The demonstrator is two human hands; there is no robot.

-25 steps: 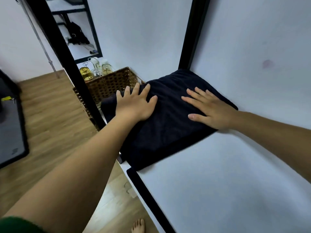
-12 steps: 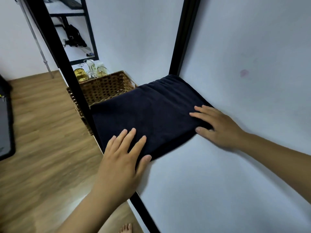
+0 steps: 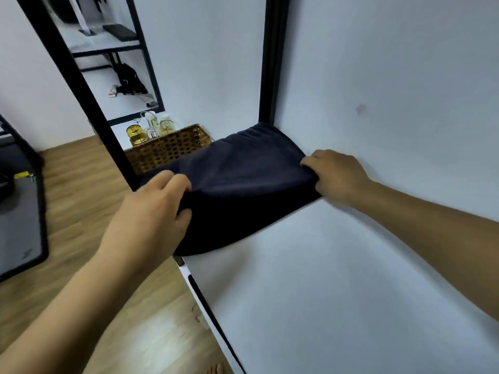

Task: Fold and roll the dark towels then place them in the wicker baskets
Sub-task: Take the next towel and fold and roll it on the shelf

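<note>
We have the towel [image 3: 243, 184] folded into a thick dark pad at the far end of the shelf [image 3: 324, 279], in the corner by the black post [image 3: 272, 63]. So for this one the folding looks finished to us. No roll is formed yet. The near edge is only raised a little from the shelf, and we judge this to be the start of the rolling.

Our left hand [image 3: 151, 211] grasps the near left corner, with the fingers curled over the cloth. Our right hand [image 3: 337, 176] grasps the right corner, with the fingers bent into the fabric.

As we judge it, two steps are left: to roll the towel, then to put it in the basket [image 3: 167, 149], which stands just behind the towel's left edge. We cannot see inside the basket, so we cannot tell if any towel is already there. Only one basket and one towel show.

The shelf is white and smooth. A pale wall [image 3: 405, 76] rises directly at its right and has a small faint stain. On the left, lower, is a wooden floor [image 3: 81, 225]. Farther back stands another rack [image 3: 108, 49] with a black bag [image 3: 129, 79]. Behind the basket are a few glass jars [image 3: 137, 133]. A bare foot [image 3: 214, 369] shows at the bottom edge.
</note>
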